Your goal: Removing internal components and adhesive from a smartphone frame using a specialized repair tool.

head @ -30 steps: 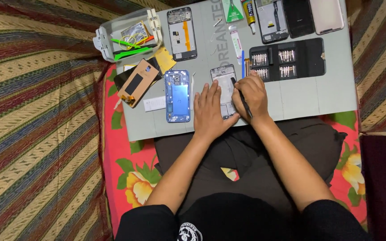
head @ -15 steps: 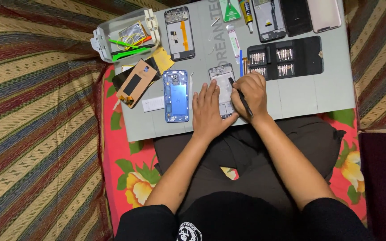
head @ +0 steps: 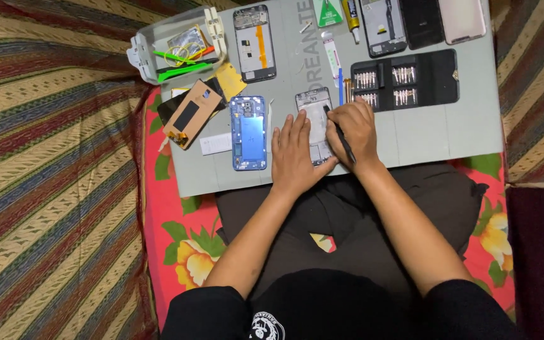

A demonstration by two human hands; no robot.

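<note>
An opened phone body (head: 313,113) lies on the grey work mat (head: 436,135). My left hand (head: 296,154) rests flat beside it, fingers spread, its thumb against the phone's lower edge. A thin black tool (head: 341,138) sits in my right hand (head: 352,129), its tip on the phone's upper right part. A blue phone frame (head: 249,132) lies just left of my left hand.
A black case of screwdriver bits (head: 404,79) lies open behind my right hand. Another phone board (head: 255,43), a clear plastic box of tools (head: 177,45), a brown-backed screen (head: 187,114) and more phone parts (head: 410,22) sit around the mat. Striped cloth lies at left.
The hands stay on the opened phone; my right hand with the tool has shifted only slightly. The view has moved a little.
</note>
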